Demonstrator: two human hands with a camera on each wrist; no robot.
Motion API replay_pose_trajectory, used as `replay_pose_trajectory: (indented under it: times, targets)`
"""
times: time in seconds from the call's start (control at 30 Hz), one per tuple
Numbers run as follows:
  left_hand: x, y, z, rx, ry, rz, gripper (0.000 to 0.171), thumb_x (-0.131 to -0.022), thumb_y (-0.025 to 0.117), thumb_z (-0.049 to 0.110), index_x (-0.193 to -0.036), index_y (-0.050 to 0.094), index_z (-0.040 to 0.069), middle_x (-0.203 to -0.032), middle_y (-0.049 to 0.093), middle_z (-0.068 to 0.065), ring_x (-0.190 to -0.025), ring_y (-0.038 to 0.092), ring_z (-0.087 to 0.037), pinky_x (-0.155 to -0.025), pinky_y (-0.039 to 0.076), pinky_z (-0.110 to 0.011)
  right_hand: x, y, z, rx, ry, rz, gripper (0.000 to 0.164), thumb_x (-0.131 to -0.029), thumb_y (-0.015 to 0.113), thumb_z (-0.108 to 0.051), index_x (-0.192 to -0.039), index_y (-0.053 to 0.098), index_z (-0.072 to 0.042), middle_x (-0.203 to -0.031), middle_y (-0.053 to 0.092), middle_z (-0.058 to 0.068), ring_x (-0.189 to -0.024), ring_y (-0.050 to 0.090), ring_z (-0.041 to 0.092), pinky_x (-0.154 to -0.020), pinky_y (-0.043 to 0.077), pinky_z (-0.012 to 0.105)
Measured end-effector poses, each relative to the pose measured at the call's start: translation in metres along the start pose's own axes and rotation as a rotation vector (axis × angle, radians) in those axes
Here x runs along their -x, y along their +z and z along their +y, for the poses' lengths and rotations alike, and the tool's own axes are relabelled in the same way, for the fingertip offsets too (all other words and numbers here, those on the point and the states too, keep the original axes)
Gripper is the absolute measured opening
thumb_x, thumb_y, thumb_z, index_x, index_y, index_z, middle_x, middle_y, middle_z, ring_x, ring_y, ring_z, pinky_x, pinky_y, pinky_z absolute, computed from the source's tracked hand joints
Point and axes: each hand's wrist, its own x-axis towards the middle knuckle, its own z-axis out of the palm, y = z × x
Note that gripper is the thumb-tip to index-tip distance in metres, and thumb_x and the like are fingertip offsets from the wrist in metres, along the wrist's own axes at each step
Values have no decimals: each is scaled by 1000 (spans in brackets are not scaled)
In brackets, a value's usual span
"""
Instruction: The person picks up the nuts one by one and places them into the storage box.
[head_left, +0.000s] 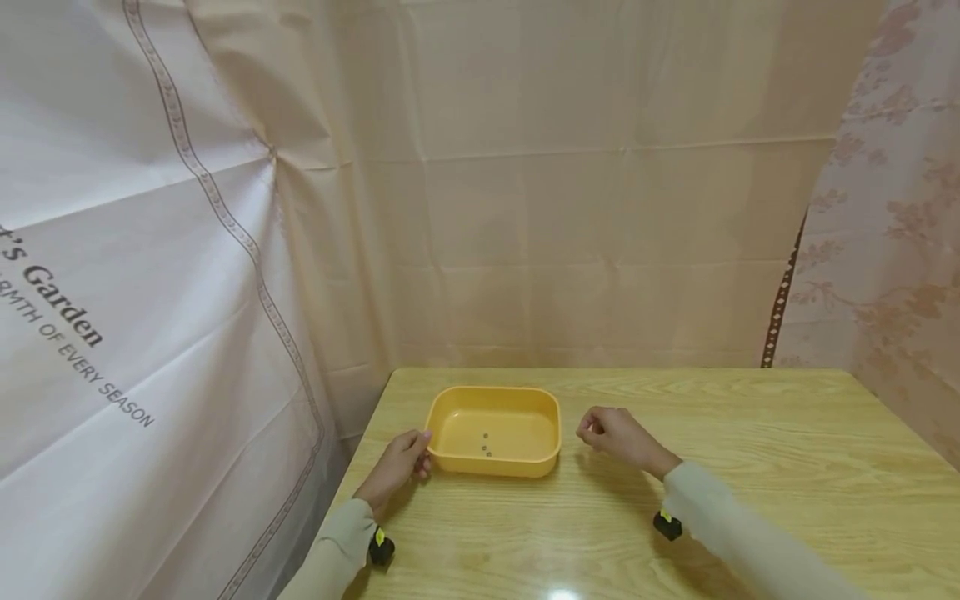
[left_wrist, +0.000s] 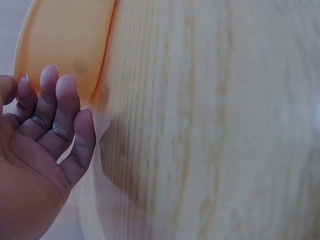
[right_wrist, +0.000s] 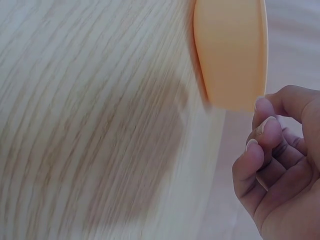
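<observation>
A yellow plastic basin (head_left: 495,468) stands on the wooden table, with 3 tiny dark pieces (head_left: 485,447) on its floor, too small to identify. My left hand (head_left: 399,463) holds the basin's left end, thumb at the rim and fingers against the outer wall. In the left wrist view, the fingers (left_wrist: 59,102) bend beside the basin wall (left_wrist: 75,45). Off the basin's right side, my right hand (head_left: 618,435) hovers over the table, apart from the basin. Its fingers (right_wrist: 250,162) are loosely curled in the right wrist view, and no thing shows between them.
The light wood table (head_left: 720,433) extends to the right and front of the basin. A beige cloth (head_left: 570,208) hangs behind it, a white printed cloth (head_left: 150,317) at the left and a floral one (head_left: 885,275) at the right. Each sleeve has a small black device (head_left: 667,525) at the wrist.
</observation>
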Motion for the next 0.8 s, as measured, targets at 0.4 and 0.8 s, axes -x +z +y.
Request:
replay_pose_trajectory:
  times: [0.4,0.8]
  targets:
    - [-1,2,1,-15,-2,16,45,-111,46,42,-105,56,-2,-83,60,-8,-70,59,-17,-65,54,-29,-7,6,-4,12,-16,-6,11,-105,61,-14,-101,64,-5,-80,65,12,-69,65,30,-51,46,25]
    - [-1,0,-1,-19,1,0,46,-112,44,38,-113,57,-6,-83,61,-8,-70,60,-19,-64,55,-29,-14,11,-11,-18,-44,-27,11,-105,61,-13,-101,65,-4,-82,67,14,-66,63,28,-50,44,24]
